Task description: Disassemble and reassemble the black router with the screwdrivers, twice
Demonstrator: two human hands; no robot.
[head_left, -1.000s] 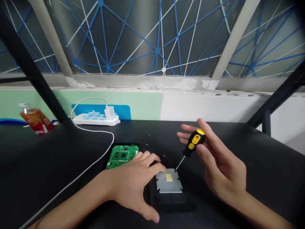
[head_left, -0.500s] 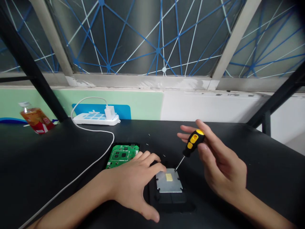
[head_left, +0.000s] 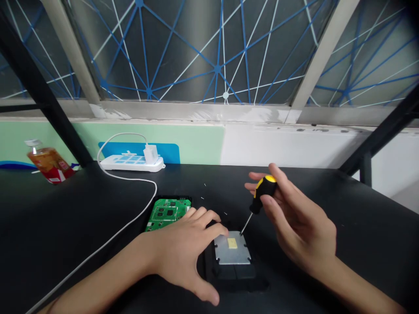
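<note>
My right hand (head_left: 303,222) grips a black and yellow screwdriver (head_left: 264,190) between thumb and fingers. The tool leans to the right, its tip on the screw at the far right corner of a silver metal plate (head_left: 229,256). A small pale yellow pad (head_left: 232,243) sits on that plate, which lies on a black plastic housing (head_left: 229,272). My left hand (head_left: 186,248) is spread open, its index fingertip on the plate's far left corner and the thumb by the housing's near left side. Beyond it, a green circuit board (head_left: 169,213) in a black case is partly hidden by my fingers.
A white power strip (head_left: 131,163) with a plugged-in charger (head_left: 151,154) stands by the wall. Its white cable (head_left: 124,231) runs across the black table to the near left. A drink bottle (head_left: 50,161) stands at far left. Tiny white bits lie beyond the plate.
The screwdriver handle has turned, so its yellow parts face more to the left. My right thumb and fingers have rolled slightly left; my left hand is still.
</note>
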